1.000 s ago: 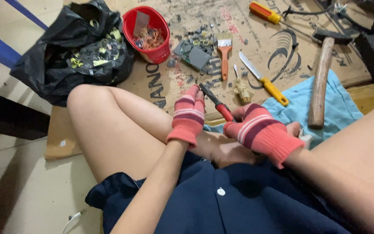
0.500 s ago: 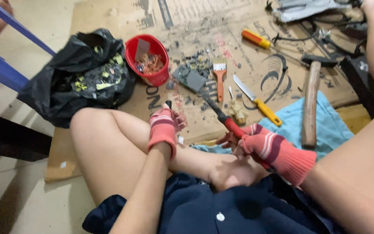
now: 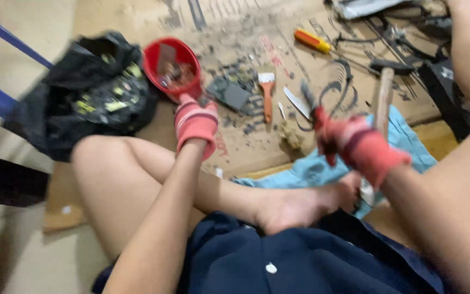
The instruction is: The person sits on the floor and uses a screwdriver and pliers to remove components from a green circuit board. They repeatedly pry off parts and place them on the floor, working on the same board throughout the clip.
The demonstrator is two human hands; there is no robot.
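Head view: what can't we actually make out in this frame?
- Right hand: motion blur; its dark-tipped tool cannot be identified.
- Left hand: its fingers reach the red bowl; contact is not clear.
- Red bowl contents: blurred and too small.
- Hammer: handle shows, the head is blurred into the clutter.
- Black bag: contents smeared by blur.
- Top right: tools cut off by the frame edge.

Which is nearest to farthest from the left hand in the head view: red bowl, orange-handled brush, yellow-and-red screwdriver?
From the left hand:
1. Red bowl, just up and left, at the gloved fingertips.
2. Orange-handled brush, to the right, mid cardboard.
3. Yellow-and-red screwdriver, far upper right.
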